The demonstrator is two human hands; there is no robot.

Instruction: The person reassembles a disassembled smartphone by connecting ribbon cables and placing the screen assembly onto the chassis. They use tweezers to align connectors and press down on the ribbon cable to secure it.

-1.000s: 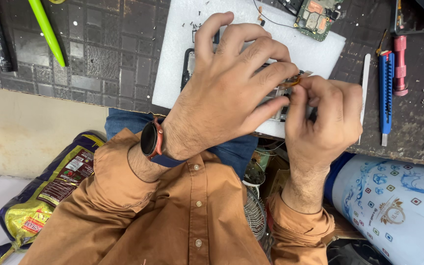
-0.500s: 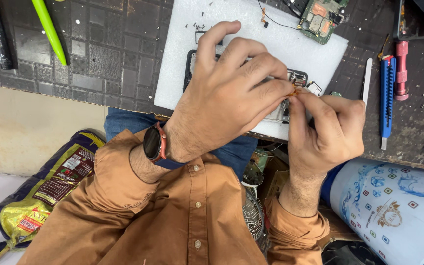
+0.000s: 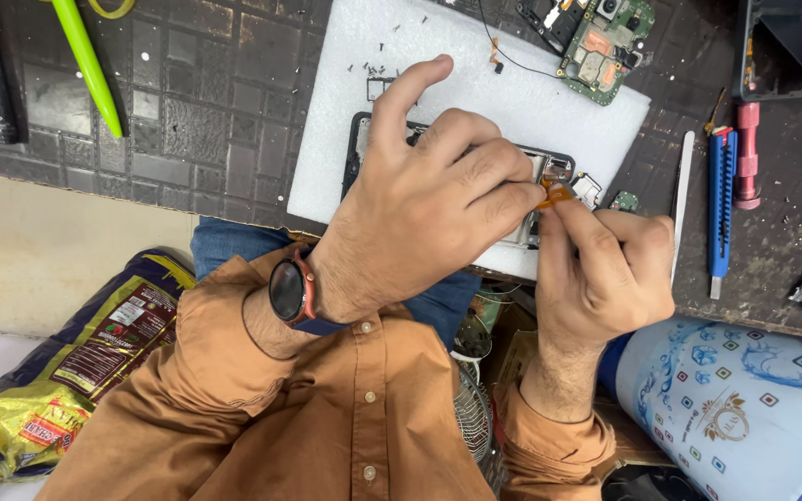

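Note:
An opened phone body (image 3: pixel 360 139) lies on a white foam sheet (image 3: pixel 345 102) on the dark tiled bench. My left hand (image 3: pixel 429 204) lies across the phone and presses it down, hiding most of it. My right hand (image 3: pixel 605 269) sits at the phone's right end, thumb and forefinger pinched on a small orange flex strip (image 3: pixel 554 193) that my left fingertips also touch. Tiny screws (image 3: pixel 373 69) lie scattered on the foam above the phone.
A green circuit board (image 3: pixel 601 42) rests at the foam's top right. A blue tool (image 3: pixel 720 199), a red tool (image 3: pixel 747 153) and a white spudger (image 3: pixel 679 204) lie right of the foam. A green pen (image 3: pixel 90 65) lies at far left. A patterned white and blue container (image 3: pixel 744 408) stands below the bench.
My right hand has shifted slightly up toward the phone's right end, and my left fingers have closed onto the orange strip. The phone has stayed in place.

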